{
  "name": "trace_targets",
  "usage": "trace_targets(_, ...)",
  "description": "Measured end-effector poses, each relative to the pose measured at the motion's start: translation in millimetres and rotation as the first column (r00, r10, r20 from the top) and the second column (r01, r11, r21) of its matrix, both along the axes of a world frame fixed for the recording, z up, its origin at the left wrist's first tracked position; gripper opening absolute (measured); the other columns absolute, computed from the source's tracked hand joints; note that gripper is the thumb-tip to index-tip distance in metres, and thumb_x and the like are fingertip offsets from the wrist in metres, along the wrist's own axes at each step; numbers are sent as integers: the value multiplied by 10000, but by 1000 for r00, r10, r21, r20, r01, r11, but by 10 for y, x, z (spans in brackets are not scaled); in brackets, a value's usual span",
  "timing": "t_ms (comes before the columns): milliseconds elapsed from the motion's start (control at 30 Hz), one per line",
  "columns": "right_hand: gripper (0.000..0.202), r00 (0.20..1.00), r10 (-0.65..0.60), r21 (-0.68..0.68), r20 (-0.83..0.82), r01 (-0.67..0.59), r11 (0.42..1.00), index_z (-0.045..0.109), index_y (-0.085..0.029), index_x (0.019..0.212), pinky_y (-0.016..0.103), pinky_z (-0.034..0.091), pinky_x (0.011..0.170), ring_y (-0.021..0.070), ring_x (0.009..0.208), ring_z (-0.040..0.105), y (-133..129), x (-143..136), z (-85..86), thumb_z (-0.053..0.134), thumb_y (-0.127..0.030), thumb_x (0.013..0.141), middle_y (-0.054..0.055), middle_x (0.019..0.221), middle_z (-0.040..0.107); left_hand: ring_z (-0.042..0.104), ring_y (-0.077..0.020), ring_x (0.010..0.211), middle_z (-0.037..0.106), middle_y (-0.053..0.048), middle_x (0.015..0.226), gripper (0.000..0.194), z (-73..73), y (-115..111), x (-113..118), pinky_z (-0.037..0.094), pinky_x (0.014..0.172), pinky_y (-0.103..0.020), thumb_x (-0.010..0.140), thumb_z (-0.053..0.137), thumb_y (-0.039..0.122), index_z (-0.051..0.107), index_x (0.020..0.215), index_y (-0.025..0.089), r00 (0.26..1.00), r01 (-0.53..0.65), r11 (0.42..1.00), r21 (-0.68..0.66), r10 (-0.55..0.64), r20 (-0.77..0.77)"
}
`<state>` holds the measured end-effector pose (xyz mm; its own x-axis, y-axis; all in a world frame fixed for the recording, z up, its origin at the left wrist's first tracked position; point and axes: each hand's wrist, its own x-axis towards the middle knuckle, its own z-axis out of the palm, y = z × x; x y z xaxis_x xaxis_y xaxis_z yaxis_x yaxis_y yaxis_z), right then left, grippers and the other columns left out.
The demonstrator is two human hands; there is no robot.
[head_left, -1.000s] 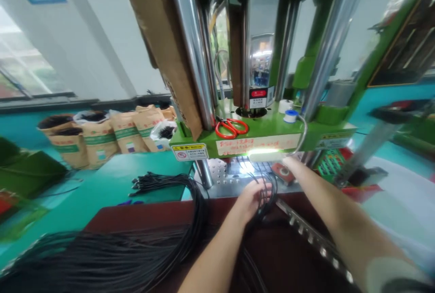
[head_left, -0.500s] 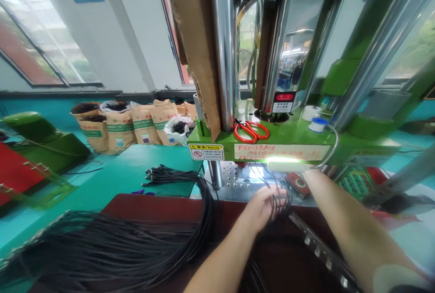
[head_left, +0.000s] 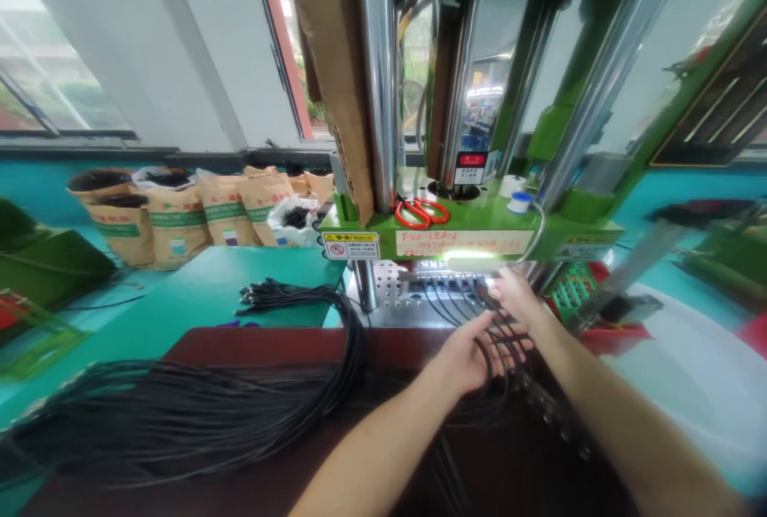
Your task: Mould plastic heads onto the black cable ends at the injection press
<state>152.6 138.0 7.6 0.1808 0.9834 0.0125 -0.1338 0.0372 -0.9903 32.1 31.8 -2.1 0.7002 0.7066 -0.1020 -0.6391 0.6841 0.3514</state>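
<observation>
Several thin black cables (head_left: 447, 311) run from the metal mould (head_left: 428, 281) under the green press towards me. They cross the fingers of my left hand (head_left: 470, 353), which is palm up and curled around them. My right hand (head_left: 518, 297) is at the right end of the mould, under the lit lamp (head_left: 476, 264). Its fingers are drawn together near the cable ends, and what they pinch is too blurred to make out. Below my right forearm lies a dark bar with shiny studs (head_left: 548, 413), partly hidden and smeared.
A thick bundle of black cables (head_left: 197, 413) covers the left of the dark red table (head_left: 240, 343). Red-handled scissors (head_left: 423, 213) and a blue-and-white spool (head_left: 518, 202) rest on the green press (head_left: 387, 244). Paper sacks (head_left: 176, 217) stand behind. A red bin (head_left: 611, 337) is at right.
My right hand has come out from behind the lamp to the mould's right end. My left hand has opened somewhat, with the cables spread across its fingers. The view has shifted right.
</observation>
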Motion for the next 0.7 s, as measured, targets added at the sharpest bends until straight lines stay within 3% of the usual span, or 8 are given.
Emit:
trace_targets(133,166,997,-42,35,-67,45,998,491,-167,658,129,175,256,14,311,308,-270,-23,65,619,-271,680,-83,481,412,527,-125,522,488,4,540,203,120,-181,30,431,643,-301,840,461,273,563,792,104,999,6,998,-62,-3,48)
trace_targets(267,131,987,-116,29,-107,120,992,524,-159,644,127,170,249,28,309,330,-396,-23,92,635,-225,619,-71,425,420,271,-47,359,266,69,432,300,187,-443,-69,275,430,-174,878,393,270,466,622,132,995,44,990,-135,-33,89)
trace_targets(433,135,968,-181,16,-173,187,982,511,-165,629,134,179,259,31,305,329,-484,24,65,623,-237,602,-73,414,414,254,-55,352,257,65,428,294,32,-1043,-235,225,381,-177,803,515,337,447,588,149,966,257,965,41,-256,-42)
trace_targets(500,132,969,-174,20,-178,180,983,530,-160,650,133,176,267,29,312,333,-534,58,64,621,-239,596,-64,429,436,308,-71,363,295,59,434,285,15,-1221,-360,288,385,-202,764,566,377,480,616,150,962,266,953,147,-255,-95)
trace_targets(567,135,972,-170,22,-162,175,984,543,-155,657,129,167,272,26,314,332,-594,119,58,627,-234,586,-61,428,439,357,-84,387,327,54,448,290,127,-1255,-583,376,424,-244,758,578,400,494,637,151,988,149,961,232,-136,-72)
trace_targets(633,137,978,-167,13,-128,170,985,538,-154,636,129,163,273,26,316,332,-664,213,30,636,-232,580,-60,420,432,377,-83,410,339,54,466,288,363,-1119,-939,433,482,-270,796,541,379,473,629,155,995,-95,962,255,100,-4)
trace_targets(667,138,981,-160,3,-107,161,987,531,-156,621,131,163,272,27,314,330,-702,270,4,639,-232,580,-62,411,420,382,-78,417,337,55,470,278,499,-992,-1166,439,502,-260,824,509,340,451,620,160,966,-257,935,244,257,33)
trace_targets(700,140,985,-151,-11,-84,150,989,525,-158,613,134,163,271,28,311,323,-741,333,-29,640,-233,582,-65,401,407,393,-73,435,343,53,482,276,625,-835,-1418,449,535,-250,858,455,295,429,618,162,888,-457,859,230,457,56)
